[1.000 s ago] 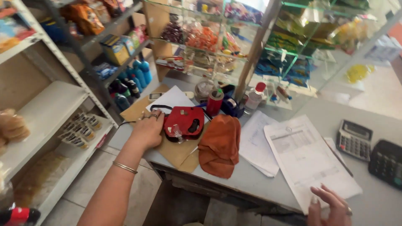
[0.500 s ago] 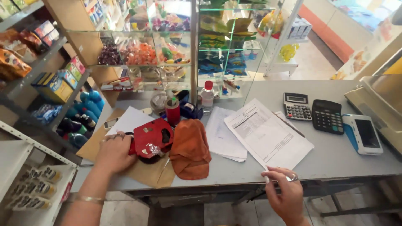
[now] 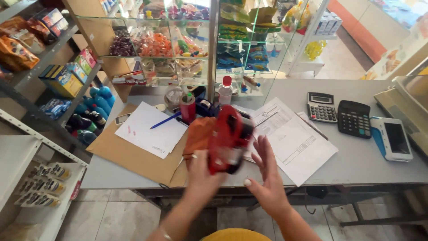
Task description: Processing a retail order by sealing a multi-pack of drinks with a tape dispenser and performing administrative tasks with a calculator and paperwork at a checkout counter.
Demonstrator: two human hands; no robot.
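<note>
- The left hand (image 3: 203, 176) is gripping a red label gun (image 3: 228, 139) above the grey counter (image 3: 365, 160).
- The right hand (image 3: 267, 178) is hovering open just right of it, near the orange cloth (image 3: 198, 134).

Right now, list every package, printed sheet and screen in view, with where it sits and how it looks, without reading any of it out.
Card reader: counter, far right; white with blue edge, dark blank screen.
Black calculator: left of the reader; dark keys, narrow display.
Grey calculator: beside the black one; pale keys.
Printed sheets: counter centre-right; white, fine print.
White sheet: on brown card, left; blue pen on it.
Boxes: left shelf; yellow, blue.
Snack bags: upper left shelf; orange.
</note>
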